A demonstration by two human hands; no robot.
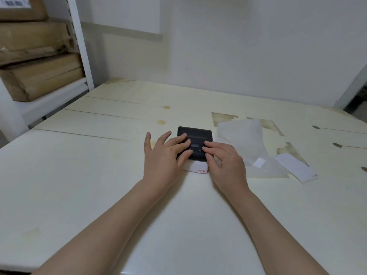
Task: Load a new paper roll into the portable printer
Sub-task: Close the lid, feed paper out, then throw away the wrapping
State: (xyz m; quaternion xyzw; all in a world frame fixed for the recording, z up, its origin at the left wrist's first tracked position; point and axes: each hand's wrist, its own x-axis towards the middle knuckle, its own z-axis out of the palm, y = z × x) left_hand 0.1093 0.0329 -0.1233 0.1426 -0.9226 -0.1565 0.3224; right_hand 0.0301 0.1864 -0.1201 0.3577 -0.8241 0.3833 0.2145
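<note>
A small black portable printer [196, 138] lies flat in the middle of the pale table [99, 175], its lid down. A white strip of paper with red print [196, 167] sticks out from its near edge. My left hand [164, 153] rests on the printer's left side, fingers spread flat across its top. My right hand [224, 157] lies on the right side, fingertips pressing on the top panel near the small display. Neither hand wraps around anything.
A crumpled clear plastic wrapper [250, 143] lies right of the printer, with a white label strip [296, 167] beyond it. Cardboard boxes [39, 76] fill a white shelf at the far left. A wall stands behind the table.
</note>
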